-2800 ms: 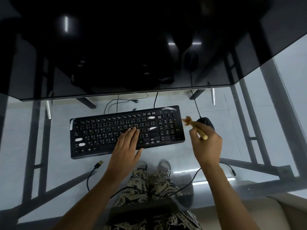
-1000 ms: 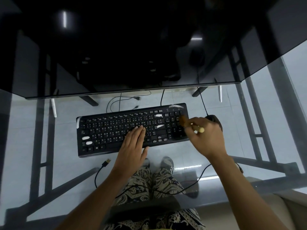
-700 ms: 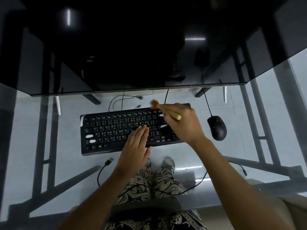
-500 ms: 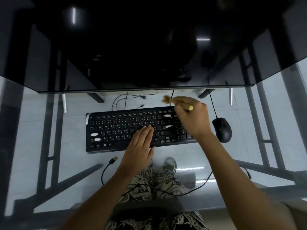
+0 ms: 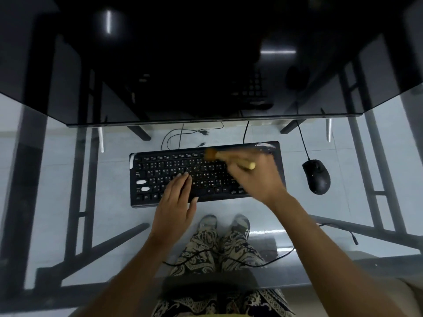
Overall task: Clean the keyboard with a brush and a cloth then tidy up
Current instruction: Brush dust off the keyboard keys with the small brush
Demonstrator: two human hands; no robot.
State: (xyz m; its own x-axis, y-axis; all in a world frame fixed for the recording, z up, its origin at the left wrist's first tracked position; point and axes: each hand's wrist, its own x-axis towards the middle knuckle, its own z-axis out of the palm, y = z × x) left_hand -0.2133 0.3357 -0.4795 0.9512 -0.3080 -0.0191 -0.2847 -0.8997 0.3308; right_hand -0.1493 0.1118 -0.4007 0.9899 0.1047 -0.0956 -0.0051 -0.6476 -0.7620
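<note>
Black keyboard (image 5: 206,172) lies flat mid-tabletop (image 5: 57,179), glass top. Left hand (image 5: 176,204) rests flat on the near-left keys, fingers (image 5: 183,179) straight and together, holding nothing. Right hand (image 5: 258,177) is over the keyboard's right half, fingers curled round a wooden-handled brush (image 5: 229,157). Brush is blurred; its bristles point left over the far key rows, handle end sticks out right of the fingers. Black mouse (image 5: 317,176) sits right of the keyboard, apart.
</note>
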